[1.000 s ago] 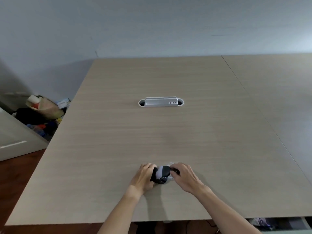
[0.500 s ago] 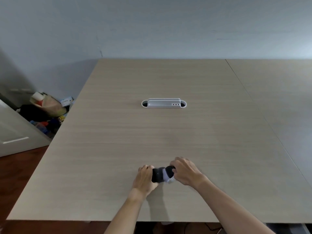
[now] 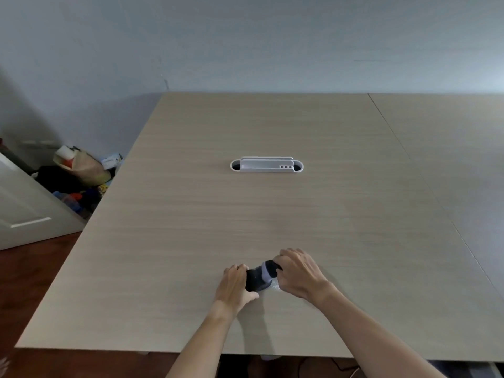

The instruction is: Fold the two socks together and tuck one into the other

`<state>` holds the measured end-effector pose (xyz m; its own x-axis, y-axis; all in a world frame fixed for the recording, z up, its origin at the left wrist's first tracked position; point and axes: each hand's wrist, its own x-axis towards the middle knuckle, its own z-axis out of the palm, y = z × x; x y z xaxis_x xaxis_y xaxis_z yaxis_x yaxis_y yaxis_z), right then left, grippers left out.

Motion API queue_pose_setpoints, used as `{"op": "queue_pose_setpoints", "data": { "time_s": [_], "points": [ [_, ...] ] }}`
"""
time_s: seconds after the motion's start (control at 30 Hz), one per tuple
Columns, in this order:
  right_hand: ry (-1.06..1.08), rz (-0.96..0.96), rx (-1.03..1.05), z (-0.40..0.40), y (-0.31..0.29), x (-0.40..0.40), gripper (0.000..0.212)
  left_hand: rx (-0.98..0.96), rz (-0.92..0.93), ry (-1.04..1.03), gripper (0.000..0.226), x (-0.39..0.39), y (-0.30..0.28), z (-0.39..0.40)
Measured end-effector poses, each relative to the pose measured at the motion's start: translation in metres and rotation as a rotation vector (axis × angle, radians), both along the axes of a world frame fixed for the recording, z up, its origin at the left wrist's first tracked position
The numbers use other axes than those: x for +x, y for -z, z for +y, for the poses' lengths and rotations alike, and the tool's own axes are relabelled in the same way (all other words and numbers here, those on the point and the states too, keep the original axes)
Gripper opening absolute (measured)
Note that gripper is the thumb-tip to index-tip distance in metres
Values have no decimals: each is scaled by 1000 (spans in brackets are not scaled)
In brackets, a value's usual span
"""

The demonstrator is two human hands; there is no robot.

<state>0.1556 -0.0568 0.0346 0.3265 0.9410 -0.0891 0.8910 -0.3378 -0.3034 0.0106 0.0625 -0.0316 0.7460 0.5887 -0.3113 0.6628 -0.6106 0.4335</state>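
A small bundle of dark and light-grey fabric, like a rolled sock, lies on the wooden table near its front edge. My left hand grips the bundle's dark left end with curled fingers. My right hand grips the right end, fingers curled over the top. A bit of pale material shows under the right hand. Most of the bundle is hidden between the two hands.
A white cable-port insert is set into the table's middle, well beyond the hands. A second tabletop joins on the right. Left of the table, on the floor, are a pile of bags and clutter and a white door.
The bundle has turned between the hands; its grey band now faces up toward the right hand. My right hand has shifted up over its top. The left hand stays on the left end.
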Motion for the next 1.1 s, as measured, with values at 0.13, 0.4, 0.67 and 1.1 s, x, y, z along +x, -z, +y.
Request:
{"op": "queue_pose_setpoints", "data": {
  "time_s": [0.13,0.4,0.67,1.1],
  "points": [
    [-119,14,-58,-4,2,-11,15,9,4,44,54,3,-4,1],
    [-8,95,-30,-15,-4,-2,16,-32,16,14,56,2,-11,2],
    [246,161,33,-19,1,1,14,-47,64,86,61,2,-13,8],
    [343,450,-141,22,-8,3,20,5,77,158,57,5,-16,7]
  ]
}}
